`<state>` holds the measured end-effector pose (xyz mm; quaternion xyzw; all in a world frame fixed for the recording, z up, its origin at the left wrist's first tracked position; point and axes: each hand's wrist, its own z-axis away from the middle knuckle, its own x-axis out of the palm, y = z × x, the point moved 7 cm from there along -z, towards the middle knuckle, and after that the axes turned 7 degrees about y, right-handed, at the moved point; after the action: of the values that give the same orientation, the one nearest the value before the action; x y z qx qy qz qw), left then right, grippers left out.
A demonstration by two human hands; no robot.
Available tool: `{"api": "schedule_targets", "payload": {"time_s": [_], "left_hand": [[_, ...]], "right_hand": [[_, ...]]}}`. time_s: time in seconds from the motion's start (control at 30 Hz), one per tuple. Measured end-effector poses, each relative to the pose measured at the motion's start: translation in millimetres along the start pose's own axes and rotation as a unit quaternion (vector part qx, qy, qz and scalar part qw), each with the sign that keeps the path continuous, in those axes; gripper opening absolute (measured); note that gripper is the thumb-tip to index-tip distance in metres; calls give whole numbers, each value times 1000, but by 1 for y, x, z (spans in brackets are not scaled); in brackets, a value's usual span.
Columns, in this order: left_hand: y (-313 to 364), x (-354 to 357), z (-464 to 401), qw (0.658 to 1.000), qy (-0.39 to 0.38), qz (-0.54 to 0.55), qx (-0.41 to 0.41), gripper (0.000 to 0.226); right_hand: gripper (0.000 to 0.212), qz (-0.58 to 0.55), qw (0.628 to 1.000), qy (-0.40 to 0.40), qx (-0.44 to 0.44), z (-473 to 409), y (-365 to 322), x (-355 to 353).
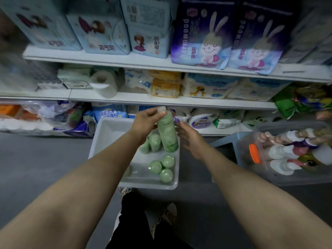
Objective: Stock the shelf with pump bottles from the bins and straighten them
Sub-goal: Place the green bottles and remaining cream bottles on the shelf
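Note:
My left hand (146, 122) grips a pale green bottle (168, 133) near its white cap and holds it upright above a white bin (107, 133) on the floor. Beside the bottle, just to its right, my right hand (188, 136) hovers with fingers spread and holds nothing. More green bottles (162, 168) lie and stand in the bin's right half. A clear bin (280, 178) at the right holds several white and pink pump bottles (285, 151). The lowest shelf (179, 101) runs just behind my hands.
Shelves carry tissue packs, paper rolls (103, 83) and purple rabbit-print bags (203, 33). Detergent bags sit on the floor-level row behind the white bin. Grey floor lies to the left, and my legs and patterned shoes (166, 218) are below.

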<state>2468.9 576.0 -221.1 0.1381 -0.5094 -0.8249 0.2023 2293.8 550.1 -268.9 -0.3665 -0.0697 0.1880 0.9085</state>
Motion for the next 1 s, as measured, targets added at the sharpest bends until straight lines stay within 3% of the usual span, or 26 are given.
{"api": "schedule_targets", "payload": {"time_s": [0.3, 0.53, 0.7, 0.8, 1.0], "left_hand": [[124, -3, 29, 998, 2, 7, 63, 25], [235, -4, 65, 994, 11, 25, 109, 20], [301, -14, 88, 986, 27, 84, 144, 38], [331, -21, 95, 977, 14, 137, 160, 51], [346, -36, 93, 980, -16, 113, 162, 36]], "right_hand": [[24, -4, 994, -24, -111, 62, -95, 2], [33, -53, 977, -81, -192, 109, -179, 14], [40, -101, 960, -74, -250, 142, -241, 27], [36, -147, 950, -70, -267, 158, -272, 38], [30, -219, 924, -72, -306, 179, -328, 60]]}}
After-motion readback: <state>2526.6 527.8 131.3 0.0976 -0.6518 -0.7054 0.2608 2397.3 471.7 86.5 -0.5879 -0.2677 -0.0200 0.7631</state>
